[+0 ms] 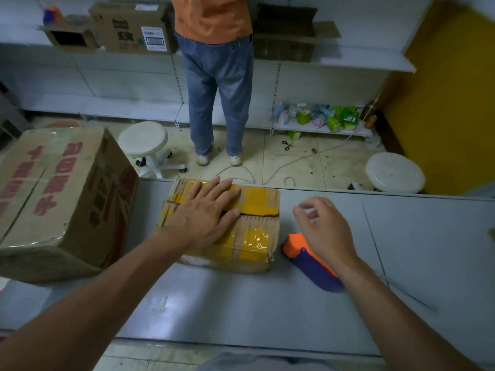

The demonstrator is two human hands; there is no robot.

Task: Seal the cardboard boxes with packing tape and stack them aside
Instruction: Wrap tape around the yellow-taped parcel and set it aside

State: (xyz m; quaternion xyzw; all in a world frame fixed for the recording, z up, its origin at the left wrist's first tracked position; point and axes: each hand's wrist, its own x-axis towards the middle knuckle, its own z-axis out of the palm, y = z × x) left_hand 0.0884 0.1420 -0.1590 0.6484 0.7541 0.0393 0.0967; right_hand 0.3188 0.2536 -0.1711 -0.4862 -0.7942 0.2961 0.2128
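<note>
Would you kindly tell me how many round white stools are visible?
2: one round white stool left of the standing person's legs, another by the yellow wall; the table may hide more.

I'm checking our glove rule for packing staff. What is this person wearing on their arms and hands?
Nothing that shows. The left hand and right hand are ungloved, with no ring, watch or wristband visible. Both forearms are uncovered down to the frame's edge; no sleeve comes into view.

brown box point(257, 231) yellow-taped, orange-purple tape dispenser point(302, 255), grey table point(267, 311)
</note>
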